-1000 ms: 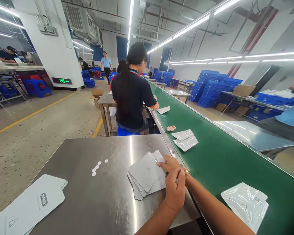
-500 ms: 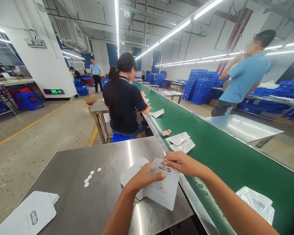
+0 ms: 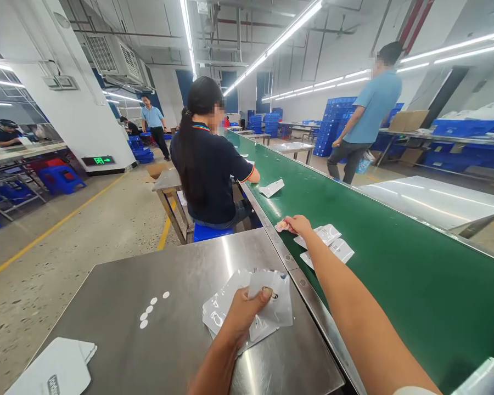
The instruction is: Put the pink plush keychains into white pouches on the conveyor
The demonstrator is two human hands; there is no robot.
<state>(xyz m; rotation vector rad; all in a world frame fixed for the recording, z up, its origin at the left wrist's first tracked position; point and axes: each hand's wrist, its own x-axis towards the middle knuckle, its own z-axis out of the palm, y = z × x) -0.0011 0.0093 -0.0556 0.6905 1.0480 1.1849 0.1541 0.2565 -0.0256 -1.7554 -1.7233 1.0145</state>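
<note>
My left hand [image 3: 247, 311] is closed on a plastic pouch [image 3: 282, 310], thumb on its shiny, see-through face. By the thumb shows a small gold-and-dark item [image 3: 270, 292]; whether it lies inside or on top I cannot tell. Under the held pouch, a stack of similar pouches [image 3: 219, 308] rests on the metal table [image 3: 181, 307]. My right hand [image 3: 299, 225] stretches over the green conveyor belt [image 3: 379, 269], its fingers closed on a small pink figure [image 3: 282, 225]. Two silvery pouches [image 3: 341, 250] lie just beside that hand.
White pouches [image 3: 55, 365] sit at the table's left corner, and several round white stickers [image 3: 149, 309] lie nearby. Farther up the belt is another pouch [image 3: 271, 188]. A seated co-worker [image 3: 209, 164] is ahead; a standing person [image 3: 370, 115] is across the belt.
My right hand has let go of the pouch and reached forward to grasp the pink figure. The pouch in my left hand now shows its clear face instead of its printed one.
</note>
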